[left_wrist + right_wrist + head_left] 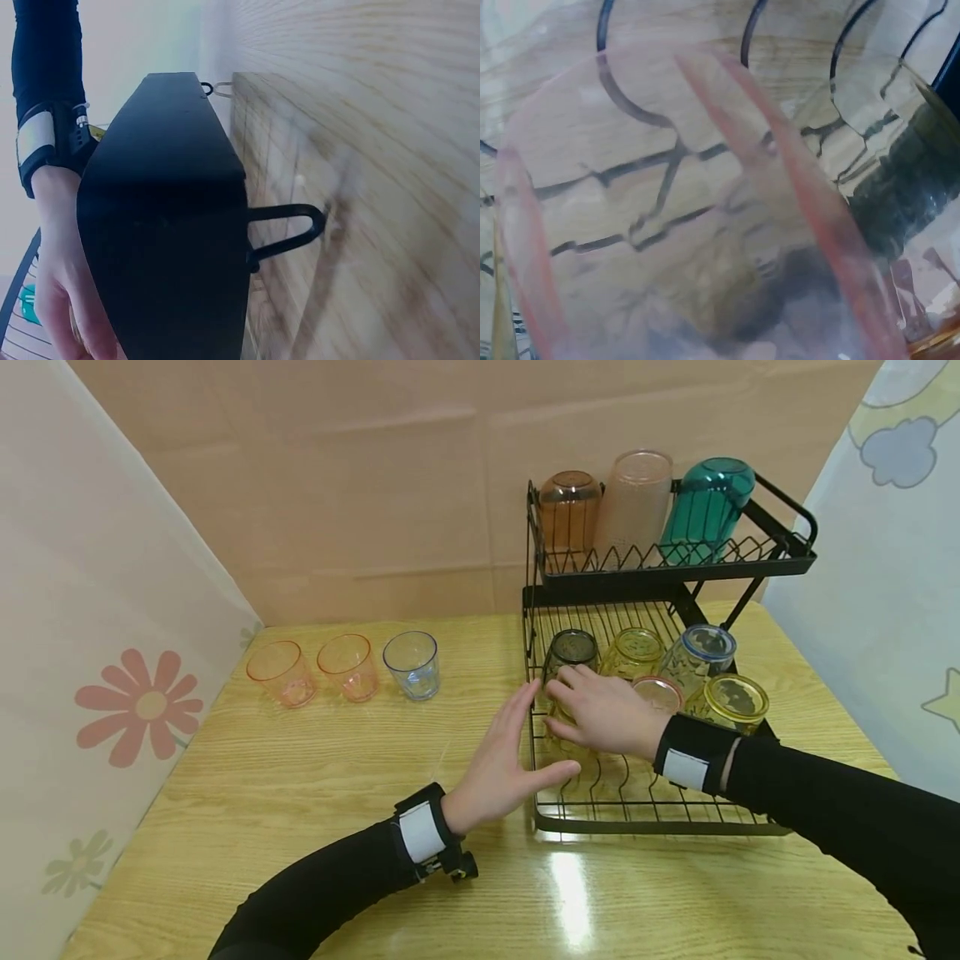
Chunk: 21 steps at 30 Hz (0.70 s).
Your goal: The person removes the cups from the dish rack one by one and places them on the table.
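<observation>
My right hand (606, 708) is over the lower tier of a black dish rack (660, 828), its fingers and thumb curled round a yellow glass (564, 745) that is mostly hidden beneath it. Just behind its fingertips is an upside-down dark grey glass (574, 647). Beside the hand stand more upturned glasses: a yellow one (633, 647), a pink-rimmed one (660, 692), a blue-rimmed one (701, 652) and another yellow one (731, 702). My left hand (498, 768), holding nothing, extends straight fingers by the rack's left edge. A clear pinkish glass (660, 247) fills much of the right wrist view.
On the rack's upper tier stand an amber glass (568, 518), a tall clear pinkish glass (634, 506) and a teal glass (708, 510). Two orange-rimmed glasses (283, 675) (349, 668) and a blue-rimmed glass (412, 667) stand upright on the wooden table (300, 768) at left.
</observation>
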Motion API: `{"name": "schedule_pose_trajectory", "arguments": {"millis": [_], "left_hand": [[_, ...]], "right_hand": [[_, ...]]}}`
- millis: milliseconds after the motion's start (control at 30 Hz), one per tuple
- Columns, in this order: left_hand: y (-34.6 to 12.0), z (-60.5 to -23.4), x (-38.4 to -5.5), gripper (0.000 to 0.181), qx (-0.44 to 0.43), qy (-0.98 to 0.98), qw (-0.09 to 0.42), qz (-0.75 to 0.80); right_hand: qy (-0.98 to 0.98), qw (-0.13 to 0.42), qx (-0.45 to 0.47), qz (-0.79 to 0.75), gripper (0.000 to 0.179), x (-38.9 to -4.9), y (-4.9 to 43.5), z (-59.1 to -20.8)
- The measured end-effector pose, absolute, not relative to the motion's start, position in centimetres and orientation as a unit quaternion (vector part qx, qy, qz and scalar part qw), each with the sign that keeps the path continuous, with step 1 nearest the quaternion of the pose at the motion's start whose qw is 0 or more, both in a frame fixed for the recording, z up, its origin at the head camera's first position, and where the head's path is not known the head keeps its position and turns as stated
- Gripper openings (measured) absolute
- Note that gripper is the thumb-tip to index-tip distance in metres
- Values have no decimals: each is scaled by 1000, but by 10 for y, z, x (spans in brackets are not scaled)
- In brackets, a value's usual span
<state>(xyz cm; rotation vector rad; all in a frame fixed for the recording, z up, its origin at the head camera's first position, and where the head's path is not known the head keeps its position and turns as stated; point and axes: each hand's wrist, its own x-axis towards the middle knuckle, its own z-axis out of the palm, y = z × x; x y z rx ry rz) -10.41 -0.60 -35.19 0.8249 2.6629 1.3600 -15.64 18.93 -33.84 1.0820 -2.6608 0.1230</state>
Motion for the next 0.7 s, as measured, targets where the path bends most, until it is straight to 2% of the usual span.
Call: {"name": "schedule_pose_trajectory", "arguments": {"millis": [300,700], "left_hand": [[-6,-348,-109,92,247,842,10,480],[-26,-325,-125,89,225,830,-8,510]], "right_hand": [[-920,158,354,57,26,-156,184,-323],[-925,156,346,26,28,-157,172,-271]]}}
